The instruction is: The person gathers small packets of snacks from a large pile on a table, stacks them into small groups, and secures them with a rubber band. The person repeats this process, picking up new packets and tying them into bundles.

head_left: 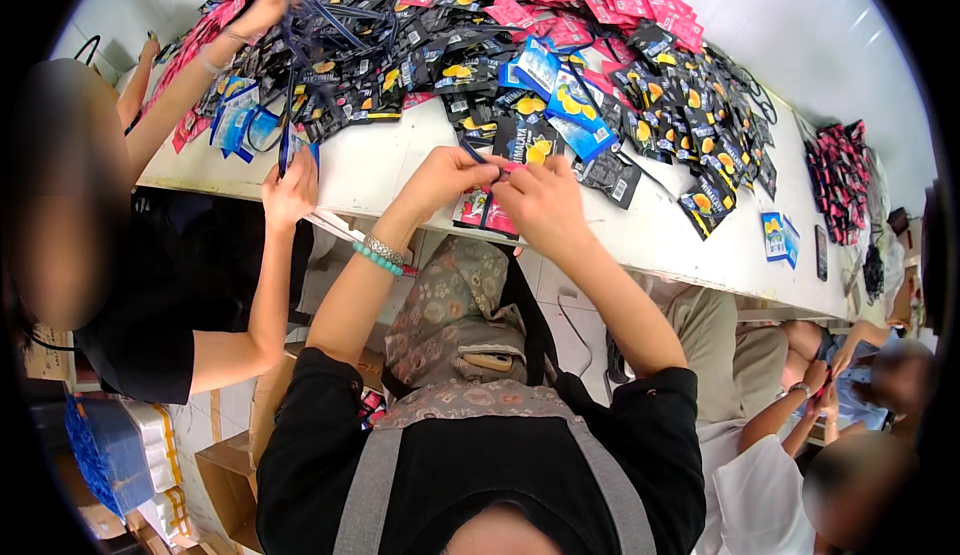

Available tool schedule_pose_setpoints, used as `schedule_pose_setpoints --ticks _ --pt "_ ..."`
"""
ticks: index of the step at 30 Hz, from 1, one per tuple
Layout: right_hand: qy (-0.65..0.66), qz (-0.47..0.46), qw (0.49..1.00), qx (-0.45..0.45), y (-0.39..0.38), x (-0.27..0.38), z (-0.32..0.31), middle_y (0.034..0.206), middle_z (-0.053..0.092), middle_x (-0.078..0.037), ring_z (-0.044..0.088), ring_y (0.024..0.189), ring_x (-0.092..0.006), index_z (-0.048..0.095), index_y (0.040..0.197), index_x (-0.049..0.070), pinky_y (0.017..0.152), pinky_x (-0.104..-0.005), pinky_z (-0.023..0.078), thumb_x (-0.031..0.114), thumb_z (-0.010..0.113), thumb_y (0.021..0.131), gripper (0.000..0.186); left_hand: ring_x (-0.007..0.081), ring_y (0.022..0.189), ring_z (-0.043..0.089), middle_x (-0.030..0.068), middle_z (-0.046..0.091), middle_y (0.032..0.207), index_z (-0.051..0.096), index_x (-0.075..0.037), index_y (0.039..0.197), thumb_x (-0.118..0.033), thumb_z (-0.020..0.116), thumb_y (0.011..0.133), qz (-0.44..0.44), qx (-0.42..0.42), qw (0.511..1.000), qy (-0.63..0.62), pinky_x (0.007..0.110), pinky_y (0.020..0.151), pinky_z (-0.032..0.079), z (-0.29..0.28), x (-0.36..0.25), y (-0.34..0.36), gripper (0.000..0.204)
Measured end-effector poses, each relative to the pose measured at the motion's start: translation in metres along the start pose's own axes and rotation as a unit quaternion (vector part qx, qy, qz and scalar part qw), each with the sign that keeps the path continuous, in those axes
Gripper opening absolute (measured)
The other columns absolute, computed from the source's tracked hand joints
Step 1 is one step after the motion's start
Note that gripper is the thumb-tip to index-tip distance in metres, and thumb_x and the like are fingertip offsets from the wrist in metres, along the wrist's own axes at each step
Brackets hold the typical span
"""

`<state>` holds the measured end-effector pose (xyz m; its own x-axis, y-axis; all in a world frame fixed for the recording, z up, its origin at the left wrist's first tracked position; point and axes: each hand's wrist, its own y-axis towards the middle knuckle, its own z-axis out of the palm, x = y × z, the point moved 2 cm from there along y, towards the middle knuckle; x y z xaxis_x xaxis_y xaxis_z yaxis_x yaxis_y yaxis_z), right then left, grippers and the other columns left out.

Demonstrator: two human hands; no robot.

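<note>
At the near edge of the table, my left hand (440, 183) is closed in a pinch on a thin dark strap (468, 147). Close against it, fingers bent together, is my right hand (545, 205); what it grips is mostly hidden, though a bit of pink shows between the fingertips. Under both hands lie pink sachets (470, 209) with a dark band across them. Just beyond, a black sachet with yellow fruit (527, 143) lies flat, with blue and white sachets (578, 105) to its right.
A large heap of black and pink sachets (420, 35) covers the far side of the white table (385, 160). A phone (821, 253) lies at the right. On my left, a co-worker's hand (291, 187) holds strips; other people sit at the lower right. Cardboard boxes (228, 485) stand on the floor.
</note>
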<state>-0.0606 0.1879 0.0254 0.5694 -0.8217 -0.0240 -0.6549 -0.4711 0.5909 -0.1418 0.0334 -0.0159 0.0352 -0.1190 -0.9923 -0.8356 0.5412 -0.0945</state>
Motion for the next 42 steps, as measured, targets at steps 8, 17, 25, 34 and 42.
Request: schedule_pose_setpoints --ticks 8,17,25,34,42 --pt "0.514 0.343 0.780 0.095 -0.003 -0.058 0.038 0.085 0.069 -0.007 0.061 0.079 -0.0116 0.067 0.095 0.000 0.073 -0.0270 0.049 0.011 0.058 0.083 0.018 0.0225 0.071 0.064 0.0048 0.069 0.084 0.070 -0.009 0.082 -0.004 0.072 0.064 0.411 -0.091 0.798 0.431 0.030 0.059 0.052 0.008 -0.016 -0.016 0.019" --pt "0.580 0.264 0.732 0.241 0.018 -0.072 0.061 0.096 0.068 -0.004 0.059 0.087 -0.0077 0.066 0.106 0.000 0.076 -0.0229 0.047 0.003 0.061 0.082 0.025 0.0226 0.077 0.063 0.0062 0.069 0.098 0.068 -0.007 0.092 -0.003 0.069 0.066 0.487 -0.184 0.760 0.390 0.030 0.064 0.054 0.015 -0.001 -0.010 0.026" --pt "0.158 0.076 0.981 -0.084 0.003 -0.062 0.024 0.072 0.063 -0.006 0.058 0.070 -0.0250 0.069 0.081 0.008 0.062 -0.0350 0.048 0.005 0.068 0.073 0.009 0.0228 0.083 0.063 0.0074 0.068 0.098 0.069 -0.004 0.087 -0.001 0.074 0.069 0.392 -0.196 0.849 0.296 0.031 0.071 0.052 -0.001 0.005 -0.036 0.019" --pt "0.555 0.305 0.771 -0.061 -0.005 -0.031 0.026 0.096 0.067 -0.009 0.063 0.088 -0.0170 0.061 0.098 0.001 0.078 -0.0307 0.050 0.004 0.051 0.090 0.012 0.0226 0.080 0.065 0.0062 0.067 0.091 0.063 -0.006 0.082 -0.005 0.067 0.076 0.339 -0.162 0.837 0.398 0.031 0.064 0.052 0.007 0.009 -0.051 0.007" --pt "0.713 0.410 0.566 -0.050 -0.013 -0.023 0.056 0.066 0.040 0.003 0.041 0.060 -0.0089 0.048 0.102 0.003 0.058 -0.0246 0.037 0.008 0.039 0.098 0.011 0.0202 0.075 0.064 0.0031 0.066 0.087 0.060 -0.006 0.078 -0.009 0.068 0.075 0.347 -0.171 0.810 0.441 0.031 0.059 0.051 0.017 0.002 -0.059 0.009"
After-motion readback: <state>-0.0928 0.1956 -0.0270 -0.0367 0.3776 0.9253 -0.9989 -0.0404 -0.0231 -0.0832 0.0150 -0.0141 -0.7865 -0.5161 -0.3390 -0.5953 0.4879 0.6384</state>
